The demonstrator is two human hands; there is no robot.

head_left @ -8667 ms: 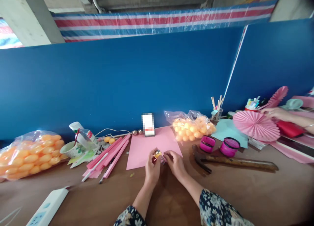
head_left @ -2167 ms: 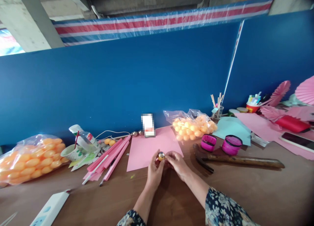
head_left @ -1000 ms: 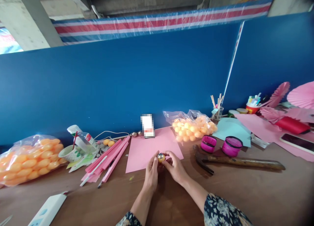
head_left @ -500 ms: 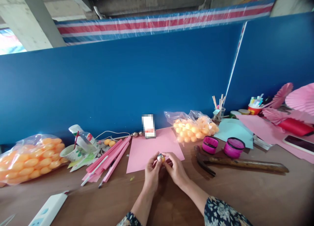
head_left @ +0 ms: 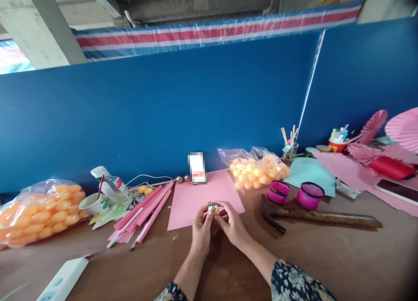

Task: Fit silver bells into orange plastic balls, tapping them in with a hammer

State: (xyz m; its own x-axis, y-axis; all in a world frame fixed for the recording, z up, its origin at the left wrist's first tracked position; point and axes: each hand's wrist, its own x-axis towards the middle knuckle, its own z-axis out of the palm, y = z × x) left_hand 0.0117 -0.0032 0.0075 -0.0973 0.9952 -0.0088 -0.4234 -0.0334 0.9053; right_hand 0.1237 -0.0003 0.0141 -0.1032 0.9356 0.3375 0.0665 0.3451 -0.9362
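Note:
A small ball, part shiny silver and part orange-yellow [head_left: 213, 208], is pinched between the fingertips of both hands above the table. My left hand [head_left: 202, 227] is closed on its left side, thumb against the near face. My right hand [head_left: 234, 225] grips the right side with thumb and fingers. The fingers hide much of the ball. Just beyond the hands lies a pink paper sheet [head_left: 189, 205], flat on the brown table [head_left: 156, 270].
A hammer [head_left: 320, 216] and two magenta pouches [head_left: 310, 195] lie to the right. Bags of orange balls stand at far left [head_left: 42, 214] and back right [head_left: 254, 172]. Pink paper strips [head_left: 153, 209] and a power strip [head_left: 63, 279] are on the left. A blue partition [head_left: 163, 105] rises behind.
The ball has turned slightly in my fingers, with its silver part on the left and orange showing on the right. Both hands stay in nearly the same place; the view shifts slightly.

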